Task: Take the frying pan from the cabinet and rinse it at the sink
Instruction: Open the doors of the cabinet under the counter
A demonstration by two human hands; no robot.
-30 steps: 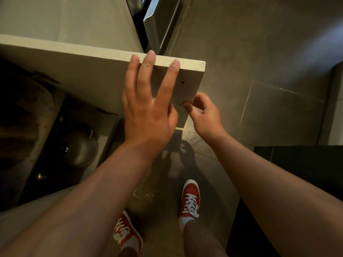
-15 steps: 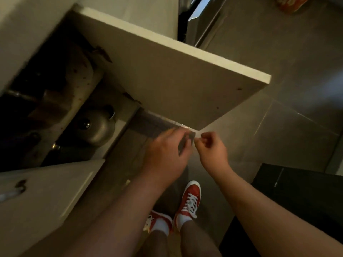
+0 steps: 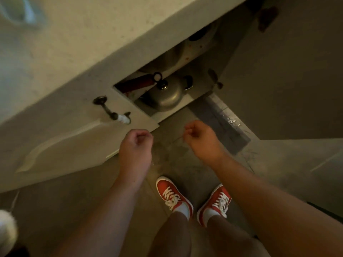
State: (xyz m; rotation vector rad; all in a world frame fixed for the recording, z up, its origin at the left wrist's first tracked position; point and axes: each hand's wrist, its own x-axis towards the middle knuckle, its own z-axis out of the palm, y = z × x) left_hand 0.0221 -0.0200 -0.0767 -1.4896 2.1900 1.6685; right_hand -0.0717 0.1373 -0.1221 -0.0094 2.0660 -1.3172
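The lower cabinet (image 3: 196, 71) stands open under the counter. Inside it I see a dark red handle (image 3: 141, 83) with a ring at its end; the frying pan it may belong to is mostly hidden. Beside it sits a metal pot lid (image 3: 165, 95) with a round knob. A large pale round pan or bowl (image 3: 187, 51) leans behind them. My left hand (image 3: 136, 145) hangs in front of the cabinet, fingers curled, holding nothing. My right hand (image 3: 200, 140) is curled the same way, empty, a little below the opening.
The open right door (image 3: 287, 80) swings out over the tiled floor. A closed left door (image 3: 74, 138) carries a dark metal handle (image 3: 111, 110). The countertop edge (image 3: 74, 43) overhangs. My red shoes (image 3: 174, 195) stand on the floor below.
The view swung left and down. Both hands came off the open door's edge and dropped in front of the cabinet with fingers curled. The red handle inside came into sight.
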